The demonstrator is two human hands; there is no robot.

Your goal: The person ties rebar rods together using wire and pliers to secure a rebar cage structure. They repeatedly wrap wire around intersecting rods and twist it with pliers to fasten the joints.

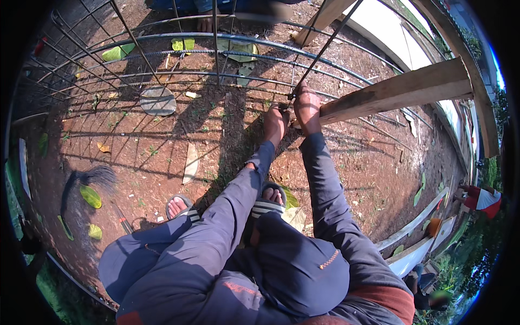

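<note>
A long cage of steel reinforcing bars (pixel 260 40) spans the upper view, its lengthwise bars crossed by thinner rods. My right hand (pixel 307 106) is closed around the lower end of a slanting rod, by a joint with the lowest lengthwise bars. Just left of it and slightly lower, my left hand (pixel 276 125) is at the same joint with curled fingers; a small dark piece shows at its fingertips, too small to name. Whether it grips that piece or the bar is hidden. A wooden beam (pixel 402 91) passes close to the right of my right hand.
A pale board (pixel 386 36) and wooden post (pixel 321 20) stand upper right. Leaves, a dark fibre bundle (pixel 95 177) and a tool with red-marked handles (pixel 123 221) lie on the soil at left. Another person's hand (pixel 206 23) is beyond the cage; people are at far right.
</note>
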